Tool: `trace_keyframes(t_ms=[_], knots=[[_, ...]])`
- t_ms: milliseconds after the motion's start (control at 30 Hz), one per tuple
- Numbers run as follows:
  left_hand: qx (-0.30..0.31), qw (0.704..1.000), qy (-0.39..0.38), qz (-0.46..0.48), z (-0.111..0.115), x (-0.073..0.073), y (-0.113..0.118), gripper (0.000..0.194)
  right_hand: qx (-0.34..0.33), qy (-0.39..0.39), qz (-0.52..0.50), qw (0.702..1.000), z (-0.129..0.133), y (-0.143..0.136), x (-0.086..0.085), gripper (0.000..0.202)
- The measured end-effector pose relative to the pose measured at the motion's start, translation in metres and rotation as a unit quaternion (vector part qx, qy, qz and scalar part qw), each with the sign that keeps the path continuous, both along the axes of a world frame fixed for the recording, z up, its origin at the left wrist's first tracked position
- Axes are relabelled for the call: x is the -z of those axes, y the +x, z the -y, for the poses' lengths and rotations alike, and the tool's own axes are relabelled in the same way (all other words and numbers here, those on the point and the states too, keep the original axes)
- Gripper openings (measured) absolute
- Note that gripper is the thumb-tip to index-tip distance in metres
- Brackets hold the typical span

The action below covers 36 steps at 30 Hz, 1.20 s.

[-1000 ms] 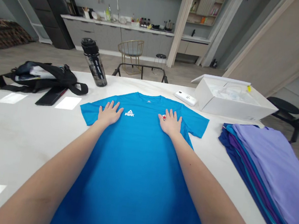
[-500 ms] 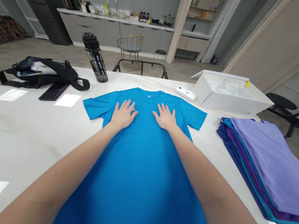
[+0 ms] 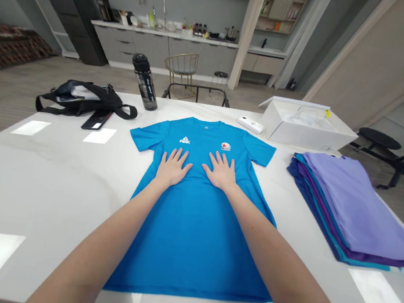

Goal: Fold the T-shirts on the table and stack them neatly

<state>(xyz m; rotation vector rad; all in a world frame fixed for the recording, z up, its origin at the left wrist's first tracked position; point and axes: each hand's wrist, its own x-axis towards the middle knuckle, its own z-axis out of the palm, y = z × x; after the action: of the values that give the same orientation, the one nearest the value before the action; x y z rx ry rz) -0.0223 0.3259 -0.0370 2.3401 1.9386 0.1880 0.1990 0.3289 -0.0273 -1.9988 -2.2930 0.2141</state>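
A blue PEAK T-shirt [image 3: 191,234] is spread flat on the counter [image 3: 58,192], beneath the fingers. Left hand [image 3: 173,169] and right hand [image 3: 221,172] are laid on it equally, fingers splayed, nothing grasped; its long axis is aligned with them, collar [image 3: 206,123] ahead, hem [image 3: 183,294] behind.

Left hand [image 3: 173,168] and right hand [image 3: 221,173]: moved down the blue T-shirt [image 3: 190,239], from upper chest to below its prints. White logo [image 3: 184,140] and round crest [image 3: 226,146]: both now uncovered. Bottom hem [image 3: 183,294]: newly in view.
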Motion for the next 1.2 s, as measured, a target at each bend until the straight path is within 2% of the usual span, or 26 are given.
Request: trace_keyframes(t_ms=[133,200,367,467,600,767,900,1000,1100,1200], knots=[[0.006,1.000,0.005,0.003,0.029,-0.004,-0.001,0.072,-0.013,-0.004,-0.009,1.000,0.020,0.009,-0.001,0.074],[0.013,1.000,0.007,0.006,0.044,-0.008,-0.002,0.071,-0.006,0.019,-0.023,1.000,0.031,0.018,-0.002,0.072],[0.003,0.998,0.067,0.000,0.087,-0.015,-0.008,0.062,0.088,0.139,-0.064,0.984,0.075,0.047,-0.004,0.068],[0.002,0.997,0.080,-0.017,0.123,-0.014,-0.010,0.061,0.105,0.115,-0.057,0.986,0.109,0.063,0.001,0.070],[0.038,0.998,0.057,-0.013,0.176,-0.009,-0.007,0.062,0.083,0.064,-0.017,0.994,0.150,0.086,0.008,0.072],[0.042,0.999,0.030,-0.001,0.224,-0.010,0.003,0.065,0.021,0.044,0.007,0.999,0.177,0.118,0.009,0.069],[0.038,0.999,0.021,0.009,0.243,-0.012,0.015,0.067,-0.010,0.041,0.000,0.999,0.181,0.134,0.008,0.066],[0.031,0.999,0.021,0.018,0.253,-0.013,0.024,0.067,-0.027,0.067,-0.011,0.997,0.188,0.132,0.001,0.063],[0.030,0.999,0.020,0.026,0.260,-0.015,0.026,0.067,-0.032,0.111,-0.015,0.993,0.209,0.120,-0.010,0.061],[0.058,0.998,0.023,0.031,0.261,-0.022,0.012,0.064,-0.043,0.108,-0.018,0.993,0.241,0.110,-0.017,0.062]])
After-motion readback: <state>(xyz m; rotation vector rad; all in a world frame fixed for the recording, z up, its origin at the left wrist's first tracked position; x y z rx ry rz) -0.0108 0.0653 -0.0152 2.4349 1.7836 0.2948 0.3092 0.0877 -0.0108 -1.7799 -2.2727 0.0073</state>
